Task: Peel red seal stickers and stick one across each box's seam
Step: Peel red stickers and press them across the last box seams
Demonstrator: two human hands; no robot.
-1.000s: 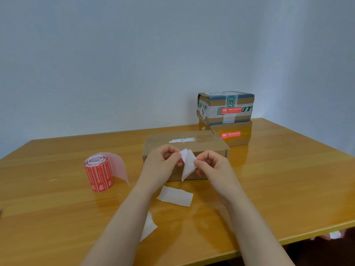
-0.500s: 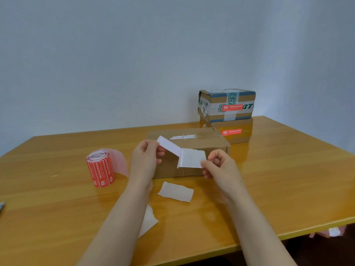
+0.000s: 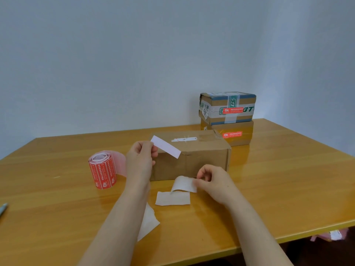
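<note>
My left hand (image 3: 141,160) pinches one end of a peeled seal sticker (image 3: 166,147), whose pale back faces me, in front of the plain brown box (image 3: 201,156). My right hand (image 3: 213,181) holds a curled white backing paper (image 3: 184,184) low over the table, just in front of that box. The red sticker roll (image 3: 102,171) stands on end to the left. At the back right two taped boxes are stacked, the upper box (image 3: 227,108) and the lower box (image 3: 238,134), each with a red sticker on its front.
A flat backing scrap (image 3: 172,198) lies on the wooden table (image 3: 288,179) below my right hand, another scrap (image 3: 148,221) beside my left forearm. A pen tip (image 3: 2,208) shows at the left edge. More scraps (image 3: 335,235) lie on the floor past the front right edge.
The sticker and its backing have come apart. My left hand lifted the sticker up and left, while my right hand carried the backing paper down towards the table.
</note>
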